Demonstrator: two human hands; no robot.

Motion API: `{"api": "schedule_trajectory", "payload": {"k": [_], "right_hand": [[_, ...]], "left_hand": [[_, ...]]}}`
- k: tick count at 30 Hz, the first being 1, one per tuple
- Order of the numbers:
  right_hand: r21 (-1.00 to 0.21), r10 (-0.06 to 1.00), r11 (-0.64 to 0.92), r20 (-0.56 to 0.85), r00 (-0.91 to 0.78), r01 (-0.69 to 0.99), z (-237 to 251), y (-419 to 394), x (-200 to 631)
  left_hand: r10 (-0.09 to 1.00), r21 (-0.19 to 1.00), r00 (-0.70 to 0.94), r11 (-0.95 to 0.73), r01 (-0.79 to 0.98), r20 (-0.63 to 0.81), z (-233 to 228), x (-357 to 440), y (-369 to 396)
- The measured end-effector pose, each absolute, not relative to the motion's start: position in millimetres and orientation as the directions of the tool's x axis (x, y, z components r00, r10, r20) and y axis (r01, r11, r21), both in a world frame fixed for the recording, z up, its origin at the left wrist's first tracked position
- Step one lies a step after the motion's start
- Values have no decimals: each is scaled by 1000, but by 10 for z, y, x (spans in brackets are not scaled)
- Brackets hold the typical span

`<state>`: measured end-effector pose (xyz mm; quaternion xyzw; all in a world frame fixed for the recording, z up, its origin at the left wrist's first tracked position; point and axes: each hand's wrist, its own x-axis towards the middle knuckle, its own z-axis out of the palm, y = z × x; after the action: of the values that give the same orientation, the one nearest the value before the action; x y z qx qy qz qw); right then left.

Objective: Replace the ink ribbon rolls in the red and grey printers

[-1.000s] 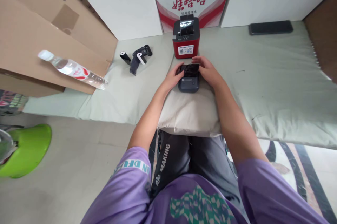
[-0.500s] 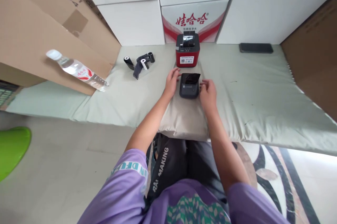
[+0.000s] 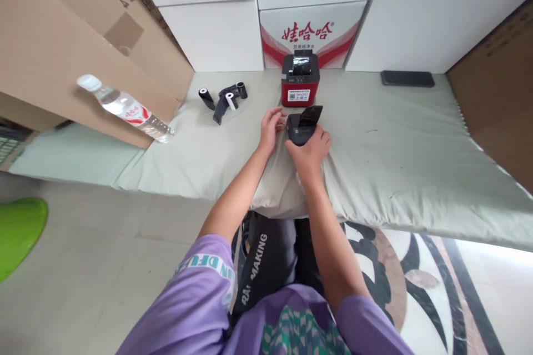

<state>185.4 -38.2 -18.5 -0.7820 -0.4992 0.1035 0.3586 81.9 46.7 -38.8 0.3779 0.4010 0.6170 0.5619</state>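
Note:
A small black portable printer (image 3: 295,131) lies on the cloth-covered surface in front of me, a strip of glossy black film (image 3: 311,116) sticking up from its top. My right hand (image 3: 311,154) is wrapped round its front end, thumb on the left and fingers on the right side. Just left of the printer, my left hand (image 3: 271,128) rests with its fingers apart, holding nothing; the fingertips come close to the printer's edge. Directly behind stands a larger red and black printer (image 3: 300,85), which also has black film coming out of its top.
Rolls of black film (image 3: 225,100) lie to the left, near a water bottle (image 3: 129,110) that leans against a cardboard box (image 3: 83,38). A dark phone (image 3: 408,78) lies at the back right. White boxes (image 3: 208,33) form a wall behind, and another cardboard box (image 3: 495,77) bounds the right.
My right hand has moved left from beside the small printer and closed round its front end. The film strip now stands up more steeply. My left hand has hardly moved.

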Motion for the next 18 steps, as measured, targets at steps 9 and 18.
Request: {"api": "schedule_trajectory", "payload": {"k": [9,18], "right_hand": [[-638,696,-281,378,610,717,-58,875,2996],[-637,672,-459,206,711,619,-283,1206,3217]], "left_hand": [[994,933,-49,-112,-341,101,-423,888,441],[986,951,29,-150,-270,164,-475,899,452]]}}
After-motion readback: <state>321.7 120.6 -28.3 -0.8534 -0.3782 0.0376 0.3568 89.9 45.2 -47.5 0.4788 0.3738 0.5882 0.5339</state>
